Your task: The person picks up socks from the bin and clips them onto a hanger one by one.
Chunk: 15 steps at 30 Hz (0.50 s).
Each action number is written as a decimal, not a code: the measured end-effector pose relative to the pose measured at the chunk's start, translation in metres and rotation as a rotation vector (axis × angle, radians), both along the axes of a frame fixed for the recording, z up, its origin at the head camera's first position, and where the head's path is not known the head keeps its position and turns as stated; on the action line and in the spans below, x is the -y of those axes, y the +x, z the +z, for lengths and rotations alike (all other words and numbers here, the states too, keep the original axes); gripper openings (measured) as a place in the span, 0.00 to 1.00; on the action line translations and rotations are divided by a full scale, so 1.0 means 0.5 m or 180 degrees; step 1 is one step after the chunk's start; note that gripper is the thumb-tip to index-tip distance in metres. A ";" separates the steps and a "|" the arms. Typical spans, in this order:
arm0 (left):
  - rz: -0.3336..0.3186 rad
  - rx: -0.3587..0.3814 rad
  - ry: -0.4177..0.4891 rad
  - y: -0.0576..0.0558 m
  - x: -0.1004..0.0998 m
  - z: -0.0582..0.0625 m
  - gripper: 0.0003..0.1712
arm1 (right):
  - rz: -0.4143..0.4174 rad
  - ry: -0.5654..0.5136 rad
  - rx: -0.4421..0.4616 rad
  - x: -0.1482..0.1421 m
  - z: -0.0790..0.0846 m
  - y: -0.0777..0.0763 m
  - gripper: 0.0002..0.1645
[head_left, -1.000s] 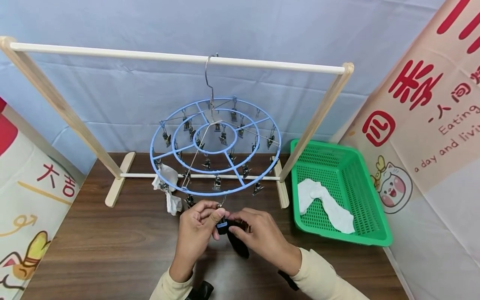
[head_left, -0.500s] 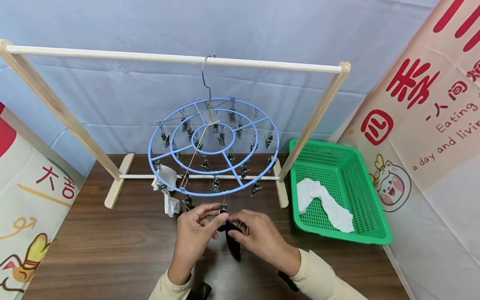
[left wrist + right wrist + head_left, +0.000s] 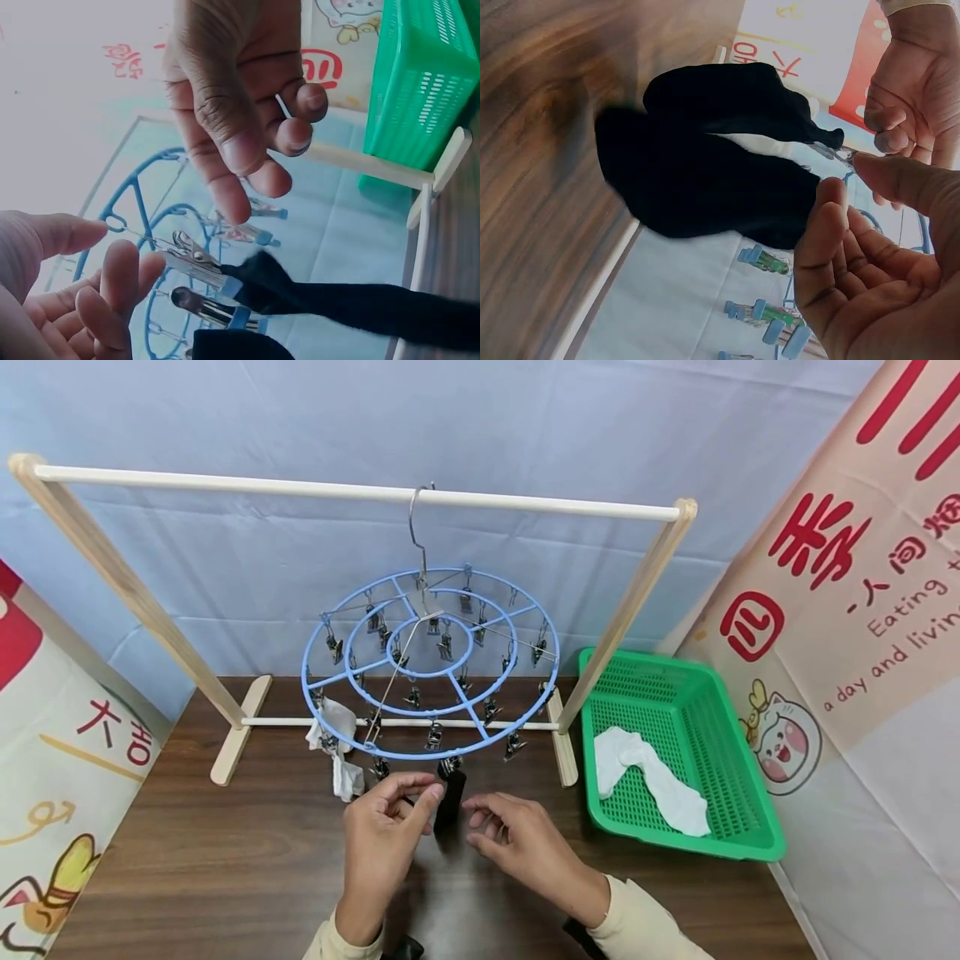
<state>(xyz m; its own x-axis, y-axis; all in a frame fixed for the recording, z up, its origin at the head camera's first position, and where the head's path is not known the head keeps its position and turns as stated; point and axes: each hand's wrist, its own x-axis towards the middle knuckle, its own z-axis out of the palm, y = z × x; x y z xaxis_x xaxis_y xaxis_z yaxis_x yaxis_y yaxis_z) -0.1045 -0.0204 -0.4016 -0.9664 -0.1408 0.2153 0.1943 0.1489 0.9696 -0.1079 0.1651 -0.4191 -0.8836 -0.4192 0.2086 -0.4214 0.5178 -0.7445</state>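
A pair of black socks [image 3: 448, 806] hangs at the front edge of the round blue clip hanger [image 3: 469, 705]. In the right wrist view they show as one lower sock [image 3: 712, 187] and one upper sock [image 3: 712, 97]. A metal clip with blue tips [image 3: 196, 262] bites the cuff of one of them. My left hand [image 3: 386, 839] is just left of the socks, thumb and fingertips apart and holding nothing. On the other side, my right hand [image 3: 528, 847] has loosely bent fingers, a small gap from the fabric in the head view.
A wooden rack with a white top bar [image 3: 247, 483] carries the hanger. White socks [image 3: 337, 718] are clipped at its left. At the right stands a green basket [image 3: 697, 847] with a white sock [image 3: 663, 789] inside. Several bare clips dangle from the rings.
Both hands held the clip and black sock cuff earlier; now they have let go and drawn apart. The socks hang freely from the hanger.
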 end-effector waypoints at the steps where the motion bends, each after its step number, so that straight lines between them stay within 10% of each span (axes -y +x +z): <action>1: -0.0021 0.0007 0.0004 0.001 -0.001 0.000 0.05 | -0.0004 0.0003 0.0004 -0.003 -0.001 0.001 0.17; 15: -0.0908 0.0254 0.0294 0.011 -0.038 0.003 0.13 | -0.0317 -0.0025 -0.0075 -0.103 0.011 0.018 0.14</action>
<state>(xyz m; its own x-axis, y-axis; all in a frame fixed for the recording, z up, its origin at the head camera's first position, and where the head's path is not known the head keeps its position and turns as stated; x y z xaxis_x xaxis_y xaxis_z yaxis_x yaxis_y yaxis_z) -0.0990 -0.0015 -0.4002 -0.9830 0.1231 0.1361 0.1383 0.0100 0.9903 -0.0991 0.2165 -0.4135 -0.9156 -0.3279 0.2326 -0.3855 0.5523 -0.7392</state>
